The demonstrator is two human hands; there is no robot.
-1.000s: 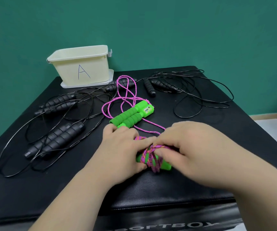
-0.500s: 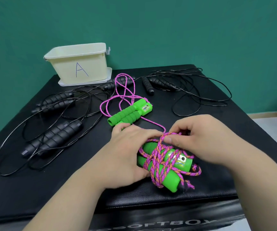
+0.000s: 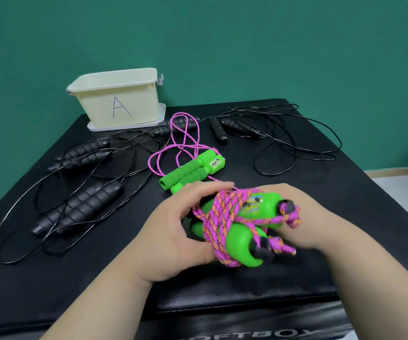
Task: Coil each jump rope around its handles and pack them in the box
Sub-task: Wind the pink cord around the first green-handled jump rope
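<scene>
1. Currently the left hand (image 3: pixel 173 231) grips the coiled jump rope (image 3: pixel 225 222) over the black mat (image 3: pixel 321 192); the right hand (image 3: pixel 313 224) curls round its capped ends.
2. Untucked cord tails could let the wraps unwind before reaching the box (image 3: pixel 117 101).
3. Dragging may snag the loose green-handled rope (image 3: pixel 188 171).

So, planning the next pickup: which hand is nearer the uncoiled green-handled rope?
Left. The left hand lies just short of its green handles; the right hand holds the coiled bundle farther right.
</scene>
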